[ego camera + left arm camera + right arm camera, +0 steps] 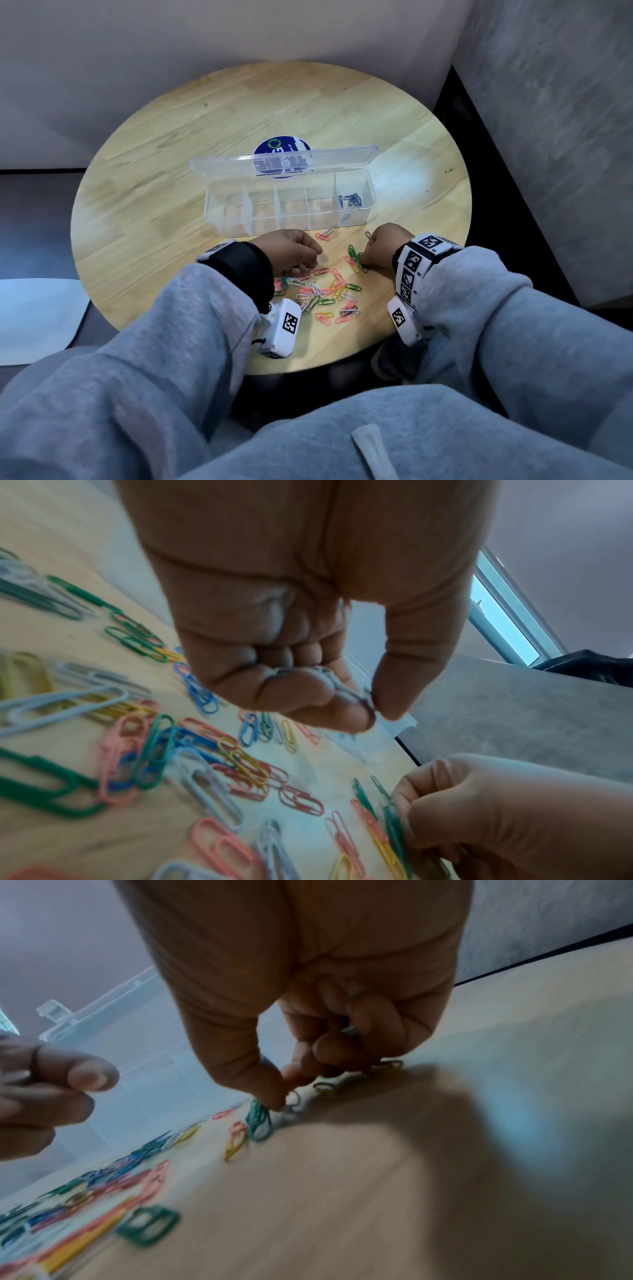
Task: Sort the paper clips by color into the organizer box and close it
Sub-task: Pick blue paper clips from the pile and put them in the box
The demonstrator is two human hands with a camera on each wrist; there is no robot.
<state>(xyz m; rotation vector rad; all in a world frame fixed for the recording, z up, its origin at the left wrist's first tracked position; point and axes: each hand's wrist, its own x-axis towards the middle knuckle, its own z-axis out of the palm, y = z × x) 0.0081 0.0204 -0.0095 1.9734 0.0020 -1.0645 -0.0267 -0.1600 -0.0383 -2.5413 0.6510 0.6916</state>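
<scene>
Left hand (291, 631) hovers low over the scattered paper clips (325, 291), fingers curled, thumb and forefinger pinching white clips (349, 693). Right hand (387, 245) knuckles down, fingertips clamped on green clips (258, 1119) at the pile's right edge. Bare table (154, 205) lies left. Beyond, the organizer box (291, 209) stands open, blue clips (351, 202) in its rightmost compartment.

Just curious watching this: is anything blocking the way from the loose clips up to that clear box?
Nothing visible does. The organizer box sits just beyond the loose paper clips with its lid tipped open behind, and bare table between.
</scene>
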